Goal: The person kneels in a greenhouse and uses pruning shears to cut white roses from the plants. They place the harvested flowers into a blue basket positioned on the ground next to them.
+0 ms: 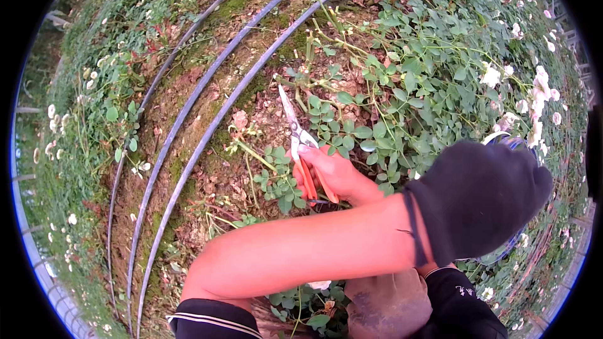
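Observation:
My bare right hand (346, 174) grips bypass pruning shears (301, 146) by their orange handles. The metal blades point up and left, close together, just beside the cut rose stems (308, 80). My left arm crosses in front of my right forearm and hides much of it. On the right, my left hand (485, 197) wears a black glove and looks balled up; its fingertips are hidden, so I cannot tell whether it holds anything. Partly covered behind that glove is a blue-and-white rounded object (511, 141).
Several dark irrigation hoses (212, 127) curve along the bare soil (202, 183) on the left. Leafy rose bushes (424, 80) with pale flowers (539, 89) fill the right side, and another flowering row (94, 117) lines the far left. A cut stem (256, 155) stands left of the shears.

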Action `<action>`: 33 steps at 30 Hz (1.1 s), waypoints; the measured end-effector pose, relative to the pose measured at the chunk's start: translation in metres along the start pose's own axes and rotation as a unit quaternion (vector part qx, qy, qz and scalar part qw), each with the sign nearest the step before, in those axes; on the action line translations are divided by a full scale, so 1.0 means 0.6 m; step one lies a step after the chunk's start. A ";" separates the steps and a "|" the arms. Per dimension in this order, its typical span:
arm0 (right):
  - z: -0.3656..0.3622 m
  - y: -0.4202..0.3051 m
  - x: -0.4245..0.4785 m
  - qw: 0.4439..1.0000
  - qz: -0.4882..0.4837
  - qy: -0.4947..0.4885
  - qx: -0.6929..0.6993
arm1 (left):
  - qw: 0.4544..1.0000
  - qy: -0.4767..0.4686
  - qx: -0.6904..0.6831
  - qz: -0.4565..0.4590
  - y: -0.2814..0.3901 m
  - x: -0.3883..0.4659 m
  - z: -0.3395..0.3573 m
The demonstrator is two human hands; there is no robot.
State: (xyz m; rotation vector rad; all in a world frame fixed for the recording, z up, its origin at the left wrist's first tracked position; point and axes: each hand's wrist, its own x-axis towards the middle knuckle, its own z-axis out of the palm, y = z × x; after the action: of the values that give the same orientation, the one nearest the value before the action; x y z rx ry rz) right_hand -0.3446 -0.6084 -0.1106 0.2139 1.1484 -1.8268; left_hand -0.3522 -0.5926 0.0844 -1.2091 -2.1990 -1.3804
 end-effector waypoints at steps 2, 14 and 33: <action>0.023 -0.015 -0.006 0.993 -0.009 -0.112 0.037 | 0.994 -0.050 -0.066 0.068 0.040 0.014 0.106; 0.073 -0.020 -0.022 0.975 -0.043 -0.066 0.207 | 0.923 -0.032 0.268 -0.274 -0.181 -0.130 -0.198; 0.020 -0.117 -0.127 0.962 -0.233 0.009 -0.144 | 0.908 0.066 -0.047 -0.411 -0.267 -0.110 -0.275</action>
State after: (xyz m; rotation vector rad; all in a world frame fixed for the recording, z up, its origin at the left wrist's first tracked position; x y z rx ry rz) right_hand -0.3537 -0.5622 -0.0171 -0.2302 1.5561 -2.0260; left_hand -0.4662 -0.7956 0.0298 -0.1367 -2.6773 -1.7858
